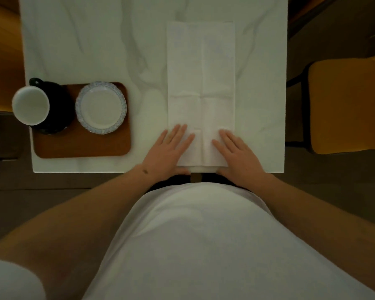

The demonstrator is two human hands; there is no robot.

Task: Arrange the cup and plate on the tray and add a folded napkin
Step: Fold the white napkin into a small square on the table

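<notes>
White napkin [200, 83] lay unfolded on the table [95, 40], both hands [168, 148] [239, 151] pressing flat, fingers spread. Cup [30, 108] hid the tray's [85, 146] left part beside the plate [100, 107]. No writing was legible.

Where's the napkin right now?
Head view: the napkin lies flat on the table, right of the tray, its near end pressed under the left hand and right hand.

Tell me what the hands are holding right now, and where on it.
Nothing is gripped. Both the left hand and right hand lie flat, palms down, pressing the near end of the white napkin against the table.
</notes>
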